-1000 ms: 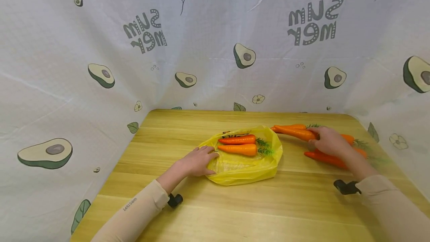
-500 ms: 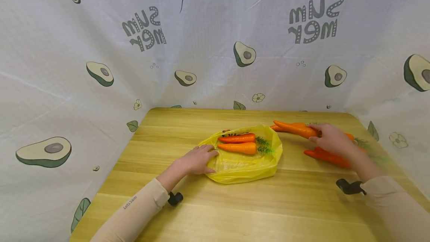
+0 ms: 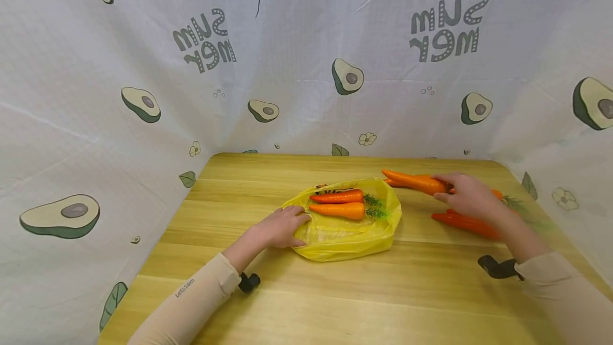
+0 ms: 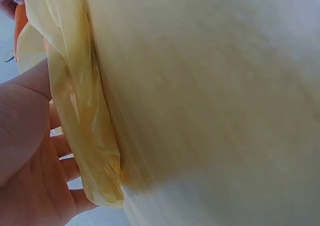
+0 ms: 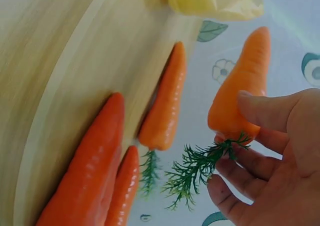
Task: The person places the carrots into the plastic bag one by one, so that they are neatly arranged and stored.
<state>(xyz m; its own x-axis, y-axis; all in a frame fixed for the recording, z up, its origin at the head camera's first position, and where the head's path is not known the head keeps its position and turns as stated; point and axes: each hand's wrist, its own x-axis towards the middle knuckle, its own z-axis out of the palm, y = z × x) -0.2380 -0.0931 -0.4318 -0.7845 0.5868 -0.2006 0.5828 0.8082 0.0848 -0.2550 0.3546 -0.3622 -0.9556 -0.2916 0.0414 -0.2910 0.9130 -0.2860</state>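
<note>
A yellow plastic bag lies spread on the wooden table. Two carrots, one red-orange and one orange, rest in its mouth with their green tops to the right. My left hand touches the bag's left rim, fingers spread inside the film; the left wrist view shows the film draped over the fingertips. With thumb and fingers, my right hand pinches the thick end of an orange carrot, whose green sprig hangs below. The carrot's tip points left, toward the bag.
Under and beside the right hand lie more carrots: a large red-orange one, a thin one and an orange one. A white avocado-print curtain stands behind and along both sides of the wooden table.
The right hand has lifted the orange carrot off another one and shifted it slightly left and up. The left hand and the bag stay almost where they were.
</note>
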